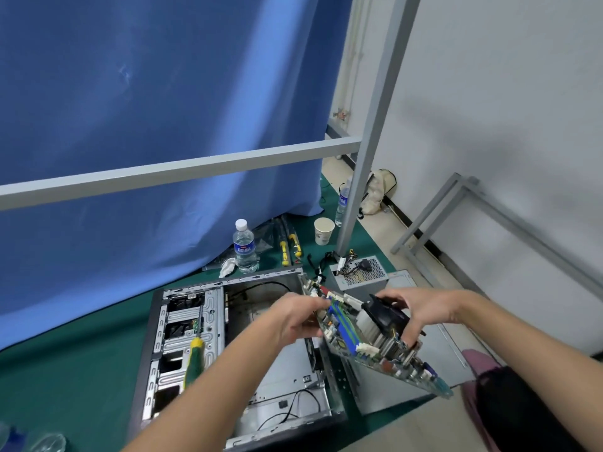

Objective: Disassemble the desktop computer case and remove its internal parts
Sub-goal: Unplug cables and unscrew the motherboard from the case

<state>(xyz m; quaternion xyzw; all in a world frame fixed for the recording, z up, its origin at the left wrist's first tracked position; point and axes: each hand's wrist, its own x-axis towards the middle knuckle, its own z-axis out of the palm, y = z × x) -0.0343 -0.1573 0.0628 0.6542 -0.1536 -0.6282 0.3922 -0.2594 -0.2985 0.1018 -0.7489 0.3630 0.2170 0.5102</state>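
You hold the flat, component-studded motherboard (365,340) tilted in the air above the right edge of the open grey sheet-metal case (202,347). Your left hand (295,316) pinches its far edge, and your right hand (421,313) curls over the black cooler fan (386,313). A green-and-yellow-handled screwdriver (194,350) lies across the case's perforated drive cage, on the green mat (71,360).

arms: two, bare from wrist to the frame edge, no sleeves in view
left hand (295,316): bare, no glove, ring or watch
right hand (421,308): bare, no glove, wrist without band
nails: short, unpainted where visible
lower body: dark garment (522,415) at the lower right corner, pink fabric (478,360) along its edge
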